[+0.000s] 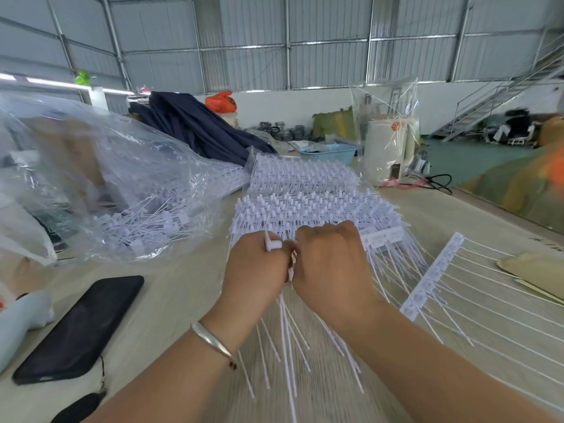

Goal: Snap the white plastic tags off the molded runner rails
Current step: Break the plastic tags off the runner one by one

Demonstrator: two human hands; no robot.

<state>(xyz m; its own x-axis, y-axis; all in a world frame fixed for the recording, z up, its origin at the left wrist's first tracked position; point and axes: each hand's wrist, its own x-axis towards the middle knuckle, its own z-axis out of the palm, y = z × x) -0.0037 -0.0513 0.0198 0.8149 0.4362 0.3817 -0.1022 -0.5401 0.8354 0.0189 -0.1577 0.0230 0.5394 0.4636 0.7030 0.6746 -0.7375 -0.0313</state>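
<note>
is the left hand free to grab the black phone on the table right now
Probably not at once. The left hand is curled round a bundle of white tags, held together with the right hand. The phone lies uncovered just to its left, so the path looks clear once it lets go.

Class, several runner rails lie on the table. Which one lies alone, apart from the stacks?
The single rail right of the right hand, lying diagonally with its tails fanned out; the others sit stacked beyond the hands.

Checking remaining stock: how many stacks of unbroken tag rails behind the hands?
2. Near stack lies on the table just beyond both hands; far stack sits right behind it, by the clear bag. More may be hidden inside the bag.
</note>
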